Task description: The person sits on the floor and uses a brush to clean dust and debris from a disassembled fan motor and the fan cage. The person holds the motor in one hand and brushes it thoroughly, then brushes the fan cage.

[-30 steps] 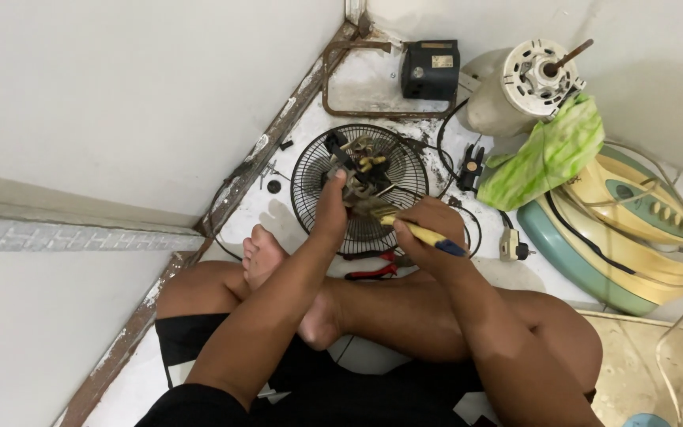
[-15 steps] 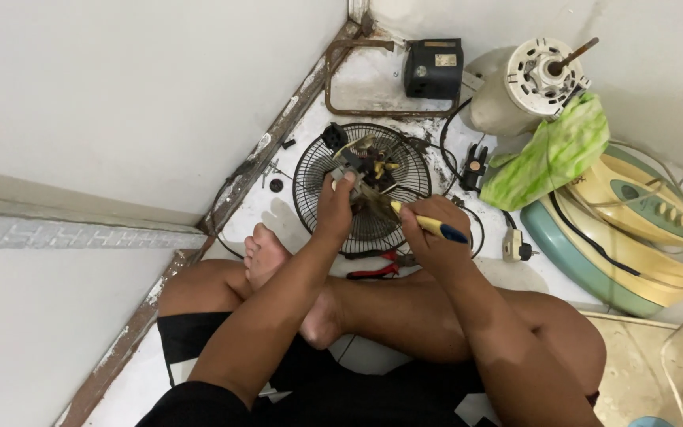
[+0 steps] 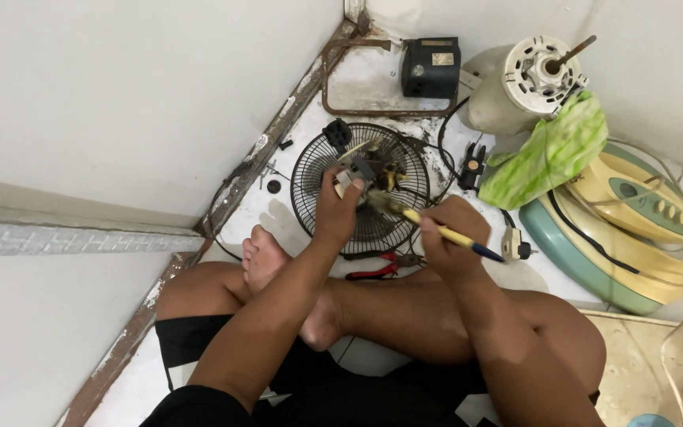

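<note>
My left hand grips a small fan motor part with wires, held above the round black fan grille that lies on the floor. My right hand holds a yellow and blue tool like a pen, its tip pointing at the motor part. I sit cross-legged, and my bare foot rests just left of the grille.
Red-handled pliers lie by my shin. A black box, a white fan motor housing, a green cloth, a cream and teal fan base and a plug crowd the back and right. Walls close in on the left.
My left hand and the motor part have stayed over the grille. My right hand has shifted the tool's tip slightly closer to the part.
</note>
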